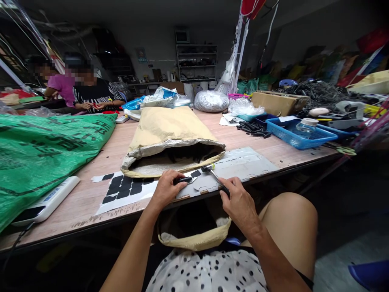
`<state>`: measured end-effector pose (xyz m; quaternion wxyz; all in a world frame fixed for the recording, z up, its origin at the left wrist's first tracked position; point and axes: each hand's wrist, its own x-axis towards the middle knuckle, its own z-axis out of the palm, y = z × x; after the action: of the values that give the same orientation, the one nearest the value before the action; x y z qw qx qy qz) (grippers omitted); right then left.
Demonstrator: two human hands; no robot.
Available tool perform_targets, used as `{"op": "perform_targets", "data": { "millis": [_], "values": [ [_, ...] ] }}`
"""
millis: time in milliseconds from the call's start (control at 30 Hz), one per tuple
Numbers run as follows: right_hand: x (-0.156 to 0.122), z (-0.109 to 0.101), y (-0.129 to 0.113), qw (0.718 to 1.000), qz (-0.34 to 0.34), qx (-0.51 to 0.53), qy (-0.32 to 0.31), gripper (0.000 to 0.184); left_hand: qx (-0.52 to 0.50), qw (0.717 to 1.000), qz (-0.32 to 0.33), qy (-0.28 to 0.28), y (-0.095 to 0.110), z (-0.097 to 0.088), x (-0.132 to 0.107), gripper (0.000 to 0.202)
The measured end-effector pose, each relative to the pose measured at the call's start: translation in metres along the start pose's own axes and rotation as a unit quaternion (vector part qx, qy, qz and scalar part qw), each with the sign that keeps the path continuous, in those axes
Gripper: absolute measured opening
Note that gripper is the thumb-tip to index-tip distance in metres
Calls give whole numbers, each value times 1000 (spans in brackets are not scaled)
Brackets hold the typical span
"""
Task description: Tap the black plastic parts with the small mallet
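My right hand (240, 202) is closed round the black grip of a small hammer (214, 175) with a metal shaft and a black and yellow head. The hammer head is over a grey board (243, 162) at the table's front edge. In my left hand (168, 186), a slim black piece (184, 179) is pinched between thumb and fingers, its end pointing at the board. A white sheet with black rounded stickers (123, 188) lies left of that hand. Just behind the hands, a tan paper sack (173, 127) gapes open towards me, dark pieces dimly visible inside.
A second open sack (197, 241) is at my lap, below the table edge. On the left are a green woven bag (54, 142) and a white power strip (51, 198). A blue basket (298, 136) and black parts (252, 127) lie right. Two people sit at the far left.
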<state>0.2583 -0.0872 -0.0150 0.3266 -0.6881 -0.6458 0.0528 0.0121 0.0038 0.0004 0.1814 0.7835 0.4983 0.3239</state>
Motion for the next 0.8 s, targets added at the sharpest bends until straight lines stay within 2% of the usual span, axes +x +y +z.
{"op": "perform_targets", "data": {
  "millis": [200,400,500,600,667,800],
  "values": [
    [1,2,9,990,-41,134,14,43,-4,1000,-11,1,6,8,1,20],
    [-10,-5,-16,965,-117,235,-23,44,-55,998,-27,-7,-3,2,-1,18],
    [-14,-5,-28,957,-141,249,-41,46,-54,998,-26,-17,-5,2,0,20],
    [-16,-2,-34,953,-165,254,-26,47,-53,998,-19,-26,-4,3,1,21],
    [-17,2,-35,951,-179,251,-23,48,-48,998,-14,-29,-3,2,2,16],
    [-17,10,-34,959,-177,214,-56,48,-39,999,-13,-29,0,1,2,4]
  ]
}}
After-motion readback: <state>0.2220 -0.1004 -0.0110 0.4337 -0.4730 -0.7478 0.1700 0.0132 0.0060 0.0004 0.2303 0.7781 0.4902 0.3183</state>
